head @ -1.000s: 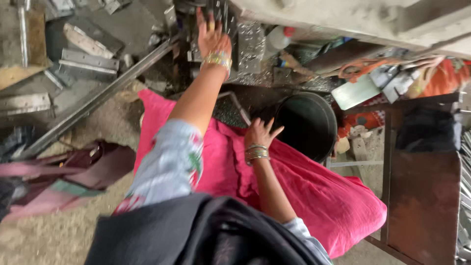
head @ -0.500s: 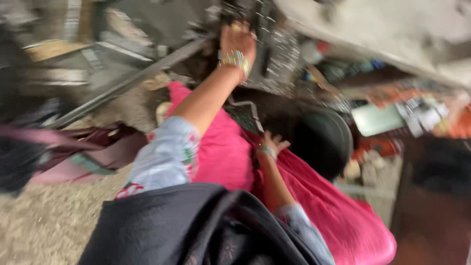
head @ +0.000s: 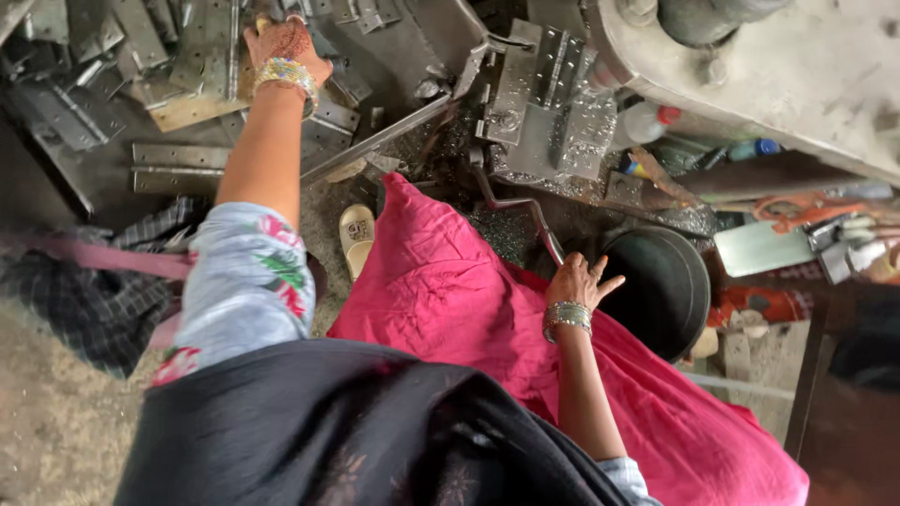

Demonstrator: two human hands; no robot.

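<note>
My left hand (head: 281, 42) reaches far forward onto a heap of flat grey metal hinge plates (head: 178, 159), its fingers down among them; whether it grips one I cannot tell. My right hand (head: 579, 281) rests by a bent metal lever handle (head: 525, 211) of the press machine (head: 553, 94), fingers spread, touching the lever's lower end. Both wrists carry beaded bangles. Pink cloth (head: 450, 290) covers my lap beneath the right arm.
A black round bucket (head: 670, 286) stands right of my right hand. A long steel bar (head: 375, 141) runs diagonally between the plates and the machine. A pale sandal (head: 356, 234) lies on the sandy floor. Bottles and tools clutter the right side.
The view swung and steadied. My left hand stays stretched out on the metal plates. My right hand has shifted up the pink cloth toward the lever's end.
</note>
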